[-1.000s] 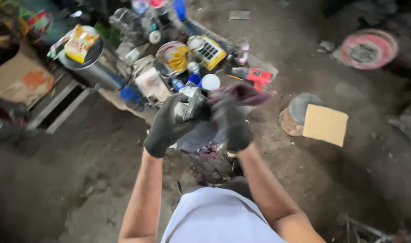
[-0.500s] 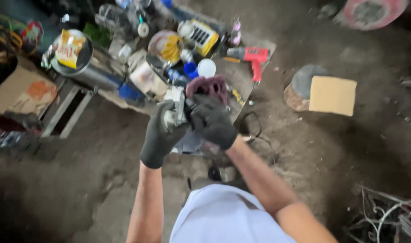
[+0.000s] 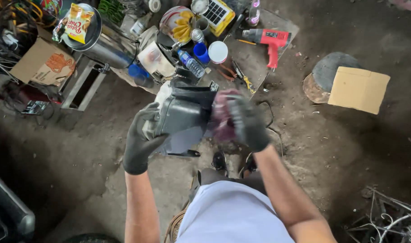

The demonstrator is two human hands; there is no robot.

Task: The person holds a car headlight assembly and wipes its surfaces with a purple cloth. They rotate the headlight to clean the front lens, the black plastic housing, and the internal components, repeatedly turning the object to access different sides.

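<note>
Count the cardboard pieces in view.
2: a brown box at the left by the cables, and a flat sheet on the round stump at the right. Clutter may hide more.

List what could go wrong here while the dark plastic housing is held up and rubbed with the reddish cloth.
1. The left hand alone carries the dark plastic housing by its edge; it could slip and fall onto the bottles and pliers below.
2. The right hand presses the reddish cloth sideways, which may twist the housing loose.
3. A cable lies near the feet: possible trip hazard.
</note>
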